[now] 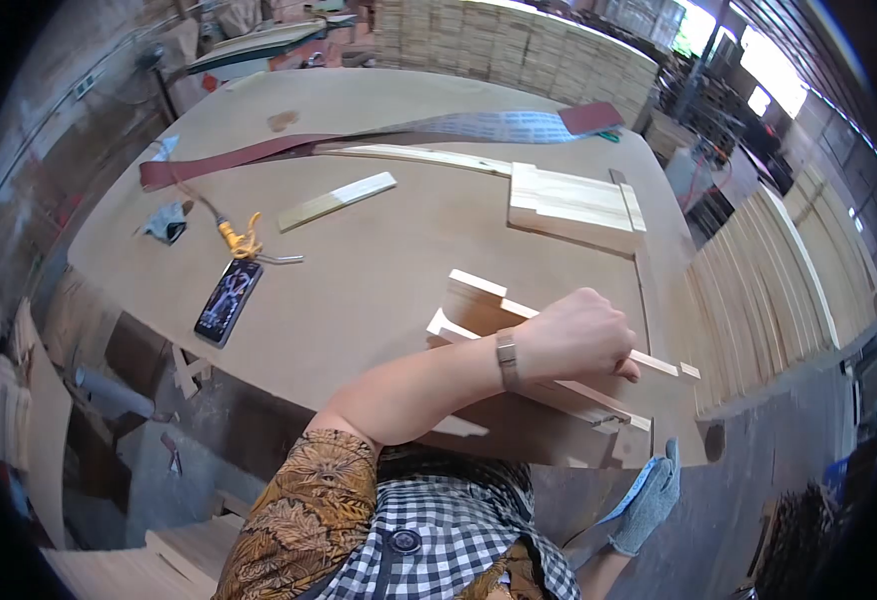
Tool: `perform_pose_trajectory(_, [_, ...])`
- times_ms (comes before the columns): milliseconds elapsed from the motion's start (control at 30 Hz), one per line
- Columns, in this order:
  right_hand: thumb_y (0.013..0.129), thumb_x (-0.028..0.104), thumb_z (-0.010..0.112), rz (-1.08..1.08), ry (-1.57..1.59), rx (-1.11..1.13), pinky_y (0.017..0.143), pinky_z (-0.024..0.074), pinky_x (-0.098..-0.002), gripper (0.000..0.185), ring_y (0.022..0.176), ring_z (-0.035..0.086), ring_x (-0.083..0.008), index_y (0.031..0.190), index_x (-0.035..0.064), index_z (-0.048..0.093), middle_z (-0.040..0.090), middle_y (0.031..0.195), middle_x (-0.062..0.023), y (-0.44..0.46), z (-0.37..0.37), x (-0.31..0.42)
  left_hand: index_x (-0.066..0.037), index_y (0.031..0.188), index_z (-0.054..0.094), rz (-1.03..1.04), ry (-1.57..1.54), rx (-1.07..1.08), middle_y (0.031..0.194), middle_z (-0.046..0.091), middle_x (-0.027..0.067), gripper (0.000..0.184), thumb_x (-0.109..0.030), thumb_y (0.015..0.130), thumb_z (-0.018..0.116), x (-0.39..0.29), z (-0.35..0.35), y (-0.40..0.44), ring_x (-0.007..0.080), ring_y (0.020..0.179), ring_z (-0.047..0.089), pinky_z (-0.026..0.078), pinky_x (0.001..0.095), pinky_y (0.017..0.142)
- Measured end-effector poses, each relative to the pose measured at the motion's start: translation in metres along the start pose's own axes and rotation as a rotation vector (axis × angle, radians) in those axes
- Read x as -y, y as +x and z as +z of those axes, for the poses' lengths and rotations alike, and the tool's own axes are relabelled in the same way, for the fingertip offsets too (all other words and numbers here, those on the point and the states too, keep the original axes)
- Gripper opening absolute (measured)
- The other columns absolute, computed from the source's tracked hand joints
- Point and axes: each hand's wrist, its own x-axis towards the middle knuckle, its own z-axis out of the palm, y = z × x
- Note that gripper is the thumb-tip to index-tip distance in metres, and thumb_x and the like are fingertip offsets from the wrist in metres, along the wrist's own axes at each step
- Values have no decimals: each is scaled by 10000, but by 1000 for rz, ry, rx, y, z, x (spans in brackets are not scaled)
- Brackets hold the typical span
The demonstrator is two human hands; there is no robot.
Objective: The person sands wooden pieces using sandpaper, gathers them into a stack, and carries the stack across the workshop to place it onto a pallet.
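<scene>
Long, pale, notched wooden pieces [477,285], 2: near the brown tabletop's [379,280] near right corner; likely light, stiff, best gripped mid-length. Bare left hand [577,337]: above them, curled, grip hidden. Grey-blue gloved right hand [653,500]: off the near edge, fingers together; cannot tell if holding.

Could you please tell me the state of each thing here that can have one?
Phone: face up, screen lit
Abrasive strip: unrolled, twisted, both faces showing
Grey cloth: crumpled
Short wooden strip: lying flat
Orange-handled tool: lying down
Wristband: worn
Left hand: bare, curled shut
Right hand: gloved, fingers extended
</scene>
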Motion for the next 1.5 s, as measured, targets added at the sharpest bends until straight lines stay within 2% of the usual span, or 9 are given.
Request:
perform_pose_trajectory(200, [1025, 276, 468, 43, -7, 61, 1048, 387, -344, 477, 1227, 533, -248, 1340, -81, 501, 559, 1346, -192, -10, -9, -13, -61, 685, 692, -75, -14, 78, 688, 659, 146, 552, -566, 863, 559, 11, 12, 6, 341, 704, 656, 506, 417, 631])
perform_pose_trajectory(600, [1015, 269, 494, 38, -110, -77, 1026, 418, -348, 468, 1186, 555, -268, 1320, -84, 519, 568, 1324, -205, -27, -40, -58, -70, 785, 713, -275, -109, 167, 747, 682, 150, 515, -533, 914, 528, 6, 36, 11, 322, 748, 673, 490, 432, 673])
perform_pose_trajectory(700, [1008, 253, 504, -31, -225, -147, 1002, 424, -348, 461, 1165, 553, -262, 1328, -79, 516, 557, 1336, -208, -10, -29, 24, -48, 918, 692, -359, -69, 134, 861, 678, 167, 501, -521, 914, 529, -10, 42, 6, 309, 841, 653, 467, 417, 728])
perform_pose_trajectory(800, [991, 245, 523, -255, -194, -105, 852, 475, -297, 465, 966, 603, -188, 1334, -68, 518, 656, 1129, -172, 22, -15, 74, -23, 1013, 656, -363, -3, -11, 983, 650, 155, 534, -532, 881, 566, -20, 56, -5, 276, 907, 611, 431, 398, 770])
perform_pose_trajectory(867, [939, 284, 596, -162, -51, 141, 700, 517, -324, 508, 779, 642, -205, 1311, -58, 542, 699, 953, -143, 36, 1, 123, -8, 1054, 628, -341, 2, -33, 1034, 624, 145, 572, -544, 859, 587, -22, 62, -12, 255, 933, 581, 411, 393, 791])
perform_pose_trajectory(933, [877, 256, 685, -317, -43, 388, 598, 490, -293, 537, 621, 592, -147, 1316, -24, 553, 661, 725, -67, 41, 36, 181, -2, 1091, 610, -308, 35, 23, 1072, 612, 164, 637, -581, 824, 604, -20, 60, -15, 271, 1006, 568, 416, 424, 839])
perform_pose_trajectory(1067, [805, 445, 729, -991, -596, 626, 654, 521, -356, 547, 681, 676, -270, 1199, 77, 641, 677, 756, -145, 43, 129, 256, -28, 1222, 554, -192, 157, 242, 1221, 545, 174, 671, -574, 833, 570, -8, 114, -6, 268, 1153, 489, 391, 412, 917])
perform_pose_trajectory(1267, [831, 624, 602, -826, -733, 1057, 688, 533, -403, 546, 739, 693, -309, 942, 104, 724, 697, 787, -145, 52, 217, 248, -56, 1247, 543, -109, 344, -10, 1252, 538, 142, 591, -520, 883, 505, -33, 167, -2, 254, 1192, 475, 376, 406, 969])
perform_pose_trajectory(1500, [853, 553, 615, -812, -988, 878, 679, 525, -409, 471, 707, 677, -330, 812, 102, 745, 684, 727, -137, 59, 246, 260, -88, 1276, 530, -103, 463, -143, 1289, 531, 104, 508, -457, 942, 429, -34, 183, 16, 237, 1237, 458, 359, 399, 1029])
